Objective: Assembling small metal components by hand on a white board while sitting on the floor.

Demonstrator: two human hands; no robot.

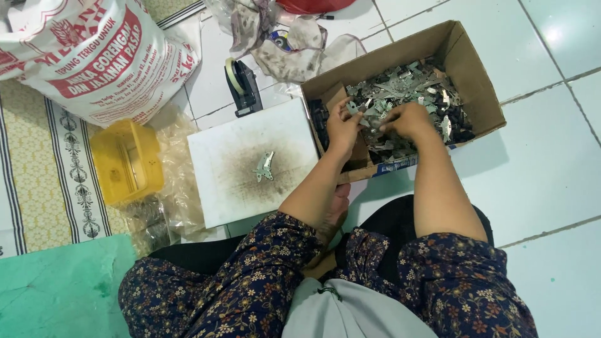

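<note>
Both hands (375,125) in metal parts (400,87) (boxed)

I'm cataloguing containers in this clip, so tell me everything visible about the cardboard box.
The cardboard box is brown, shallow and open-topped, lying at a slant on the white tiled floor. It looks like plain corrugated card, with its near wall bent and folded outward. Inside lies a heap of small flat silvery metal parts, with darker pieces along the edges. The left hand and right hand both reach into it. Its left corner sits beside the white board.
</note>
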